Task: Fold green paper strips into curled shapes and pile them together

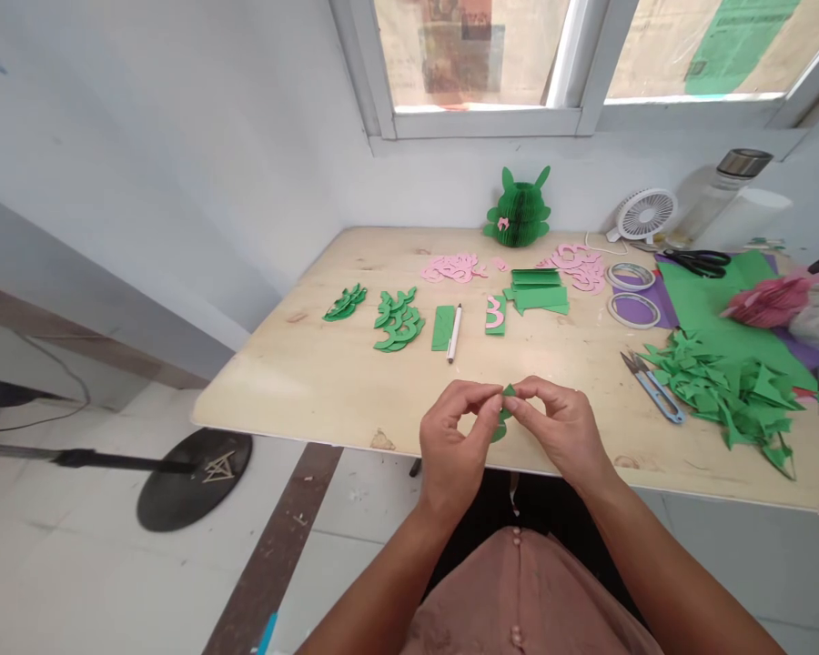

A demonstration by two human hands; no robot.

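Buttoned brownish-pink shirt (pixel 519 591) nearest, a bare forearm either side. Beyond it, left hand (pixel 456 438) and right hand (pixel 565 435) meet near the table's (pixel 300 391) front edge — thumb and forefinger of each pinching one small green paper piece (pixel 499 431), partly hidden by the fingertips. To the right, blue-handled snips (pixel 655 389) lie beside a heap of green scraps (pixel 730 391). Ahead of the hands: white pen (pixel 454 335) just beside a green rectangle (pixel 442 328); curved green cutouts (pixel 398 320) piled to their left. Farther, two pink piles (pixel 452 267), two tape rolls (pixel 611 311). Against the wall — green pleated figure (pixel 519 218) with ear shapes and pink bow; white fan (pixel 647 216) to its right.
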